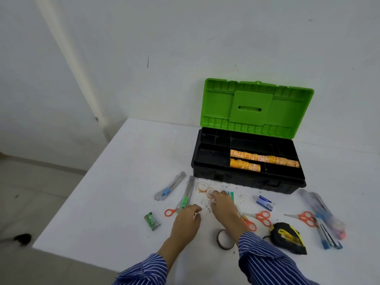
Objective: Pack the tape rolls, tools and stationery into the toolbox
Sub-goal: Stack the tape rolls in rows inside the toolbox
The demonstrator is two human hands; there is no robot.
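Observation:
The black toolbox [242, 177] stands open at the back right of the table, its green lid [257, 108] raised. Orange tape rolls [265, 159] fill two front tray compartments. Small clear tape rolls [202, 187] lie in front of the box. My right hand [221, 204] pinches one of these small rolls. My left hand [188, 217] is curled around another small clear roll beside a green-slider utility knife [186, 197]. A brown tape roll [225, 239] lies by my right sleeve.
On the white table [123, 192] lie a blue-slider knife [169, 187], a green battery pack [152, 221], orange scissors [260, 217] [302, 218] [170, 212], a blue stapler box [265, 203], a yellow-black tape measure [287, 237] and bagged pens [322, 214]. The table's left edge drops to the floor.

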